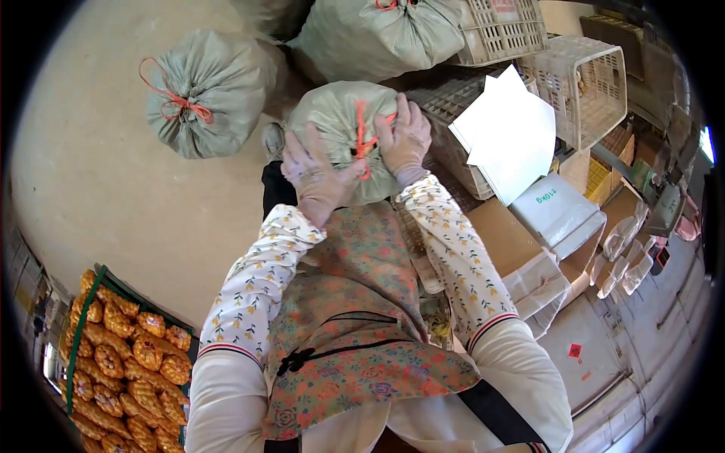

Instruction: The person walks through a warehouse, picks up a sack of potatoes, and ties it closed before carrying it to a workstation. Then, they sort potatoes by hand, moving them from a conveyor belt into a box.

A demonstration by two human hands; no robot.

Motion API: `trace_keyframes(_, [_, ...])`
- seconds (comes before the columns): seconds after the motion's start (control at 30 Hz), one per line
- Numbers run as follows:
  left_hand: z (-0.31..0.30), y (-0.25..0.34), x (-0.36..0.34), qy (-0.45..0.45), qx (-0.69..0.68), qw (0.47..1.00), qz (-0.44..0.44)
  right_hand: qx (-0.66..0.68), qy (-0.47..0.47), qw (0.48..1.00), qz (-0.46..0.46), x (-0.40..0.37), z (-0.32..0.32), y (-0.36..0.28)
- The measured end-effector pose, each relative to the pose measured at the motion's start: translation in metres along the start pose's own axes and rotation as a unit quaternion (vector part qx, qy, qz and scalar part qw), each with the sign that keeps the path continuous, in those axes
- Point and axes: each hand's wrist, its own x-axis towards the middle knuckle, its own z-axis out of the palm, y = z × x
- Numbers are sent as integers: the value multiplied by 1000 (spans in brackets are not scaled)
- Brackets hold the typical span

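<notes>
A grey-green woven sack (336, 113), its gathered top tied with red string (361, 140), stands directly in front of me. My left hand (317, 174), in a thin translucent glove, lies on the near left side of it with fingers spread. On the right side my gloved right hand (405, 140) rests against the sack, its fingers apart and close to one end of the string. The underside of the sack is hidden.
Another tied sack (211, 98) stands at left, a larger sack (377, 38) beyond. Plastic crates (578, 90), white sheets (513, 136) and a cardboard box (502, 238) with a grey package (559, 211) are at right. Orange netted bags (128, 362) fill the lower left.
</notes>
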Motion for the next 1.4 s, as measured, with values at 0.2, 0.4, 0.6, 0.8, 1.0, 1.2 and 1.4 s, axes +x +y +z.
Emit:
trace_keyframes(0.2, [-7,-22,-11,-21,-3,1000,10,50,-28,998,19,-20,-10,-10])
trace_keyframes(0.4, [-8,-20,-26,-75,-18,997,-22,162,-8,987,9,-54,-32,17])
trace_keyframes(0.6, [-18,-28,-30,-104,-30,994,-29,218,32,974,45,-89,-39,14])
trace_keyframes(0.8, [-40,-19,-47,-78,-53,995,25,226,8,969,99,-116,-54,18])
trace_keyframes(1.0, [-75,-27,-59,-80,-48,989,113,223,84,965,109,-158,-90,16])
trace_keyframes(1.2, [-130,-55,-33,-167,0,934,317,231,198,883,357,-346,-119,-48])
trace_keyframes(1.4, [-178,-181,46,-378,213,812,390,349,20,648,677,-601,-50,-205])
